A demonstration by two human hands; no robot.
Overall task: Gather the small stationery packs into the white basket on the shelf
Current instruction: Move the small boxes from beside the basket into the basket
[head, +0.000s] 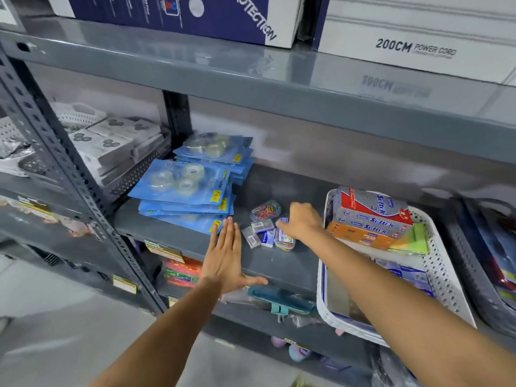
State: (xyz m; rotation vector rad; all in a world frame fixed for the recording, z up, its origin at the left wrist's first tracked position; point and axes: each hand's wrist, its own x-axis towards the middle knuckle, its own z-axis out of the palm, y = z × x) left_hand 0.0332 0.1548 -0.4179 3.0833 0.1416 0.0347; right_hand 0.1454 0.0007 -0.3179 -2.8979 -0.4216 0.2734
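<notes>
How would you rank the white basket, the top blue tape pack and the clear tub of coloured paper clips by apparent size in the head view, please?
1. white basket, clearly largest, though also nearest the camera.
2. top blue tape pack.
3. tub of coloured paper clips, smallest.

Small stationery packs (264, 229) clustered loose on the grey shelf, clear boxes of staples and bags of coloured clips, lying flat, just left of the white basket (444, 263), perforated plastic, partly filled, overhanging shelf edge
</notes>
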